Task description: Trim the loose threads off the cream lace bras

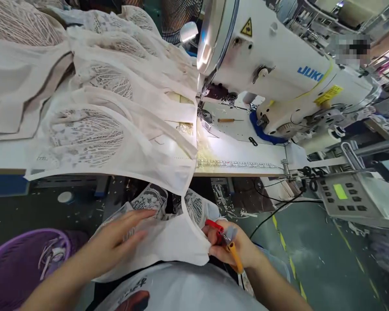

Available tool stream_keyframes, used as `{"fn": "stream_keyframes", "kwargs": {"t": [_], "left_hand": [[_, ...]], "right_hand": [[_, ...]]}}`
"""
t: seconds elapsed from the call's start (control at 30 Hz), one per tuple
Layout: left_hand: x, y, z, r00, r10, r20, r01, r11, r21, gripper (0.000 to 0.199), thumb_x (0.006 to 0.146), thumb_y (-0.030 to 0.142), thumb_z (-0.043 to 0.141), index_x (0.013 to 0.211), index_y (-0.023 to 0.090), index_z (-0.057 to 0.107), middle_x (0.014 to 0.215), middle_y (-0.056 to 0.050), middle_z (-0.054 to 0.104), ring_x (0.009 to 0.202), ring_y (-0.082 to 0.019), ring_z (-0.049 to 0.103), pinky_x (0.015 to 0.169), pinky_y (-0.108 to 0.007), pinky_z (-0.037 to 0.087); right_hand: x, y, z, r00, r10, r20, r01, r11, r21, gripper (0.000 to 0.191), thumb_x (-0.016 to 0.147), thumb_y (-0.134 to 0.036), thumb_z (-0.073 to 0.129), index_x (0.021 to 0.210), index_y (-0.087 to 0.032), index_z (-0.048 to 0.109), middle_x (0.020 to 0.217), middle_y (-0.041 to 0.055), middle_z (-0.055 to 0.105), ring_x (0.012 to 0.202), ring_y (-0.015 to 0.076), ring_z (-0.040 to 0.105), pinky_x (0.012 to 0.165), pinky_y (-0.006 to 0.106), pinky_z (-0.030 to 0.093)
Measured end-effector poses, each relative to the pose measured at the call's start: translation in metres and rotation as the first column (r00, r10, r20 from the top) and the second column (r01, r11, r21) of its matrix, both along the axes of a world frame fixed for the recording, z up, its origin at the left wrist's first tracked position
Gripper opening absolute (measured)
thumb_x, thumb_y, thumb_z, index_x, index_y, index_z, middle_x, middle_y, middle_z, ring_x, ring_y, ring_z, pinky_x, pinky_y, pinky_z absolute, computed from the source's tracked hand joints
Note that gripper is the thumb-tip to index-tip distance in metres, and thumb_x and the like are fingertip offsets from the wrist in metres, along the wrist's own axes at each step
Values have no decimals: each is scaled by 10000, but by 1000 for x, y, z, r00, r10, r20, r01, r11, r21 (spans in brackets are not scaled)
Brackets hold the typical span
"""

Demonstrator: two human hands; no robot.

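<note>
White lace fabric pieces (87, 134) lie over the table and hang off its front edge in a joined chain. The lowest piece (168, 242) rests on the lap. My left hand (119, 242) lies on that piece with its fingers apart. At the piece's right corner, my right hand (233, 246) is closed round small snips (228, 242) with red and orange handles, its fingertips at the fabric edge. A narrow white strip runs from the lap piece up to the needle area of the sewing machine (278, 56).
A measuring scale (240, 164) runs along the table's front edge. A wooden-handled awl (226, 120) lies on the machine bed. At the lower left stands a purple basket (29, 235); a control panel (346, 194) juts out at the right.
</note>
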State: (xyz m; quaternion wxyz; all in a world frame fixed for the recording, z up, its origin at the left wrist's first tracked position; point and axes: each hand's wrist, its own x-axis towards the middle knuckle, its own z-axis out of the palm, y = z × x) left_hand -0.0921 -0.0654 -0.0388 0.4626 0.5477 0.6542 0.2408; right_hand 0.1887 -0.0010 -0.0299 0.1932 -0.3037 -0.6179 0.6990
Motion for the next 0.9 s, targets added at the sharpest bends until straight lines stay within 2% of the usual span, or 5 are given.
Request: {"fn": "stream_keyframes", "kwargs": {"t": [0.13,0.33,0.63,0.83,0.9], "left_hand": [[49,36,2,932,-193,306,208,978,-14,454,778,423,464,1187,247,552,1057,-31,662,949,-216,578,855,-295,420],[65,28,-4,833,89,547,30,979,-204,412,700,493,552,957,196,677,755,-9,672,644,-163,560,607,-248,448],[51,19,2,757,28,652,111,979,-171,288,719,419,561,736,174,712,717,-30,687,640,-171,582,608,-251,438],[48,14,3,728,13,685,154,971,-181,264,712,408,577,709,190,725,708,-55,701,636,-198,605,613,-273,449],[47,14,6,757,124,642,19,977,-210,220,630,387,657,626,178,723,627,-62,687,586,-208,604,582,-288,461]], "right_hand": [[-1,-8,8,999,47,-5,-47,994,100,268,747,-409,576,676,-194,433,704,10,503,665,130,481,612,248,415],[10,18,18,963,230,138,-254,949,188,497,683,-657,518,826,-182,482,845,56,547,770,167,540,696,286,450],[-19,76,16,532,488,692,-807,539,241,391,729,-564,538,691,-179,482,614,-28,437,542,106,381,497,212,324],[-42,75,32,477,505,719,-855,456,247,362,713,-520,580,656,-182,463,581,-39,425,511,93,355,471,201,284],[-42,76,35,478,501,721,-852,465,242,384,706,-537,581,638,-181,457,567,-43,415,503,89,348,465,198,277]]}}
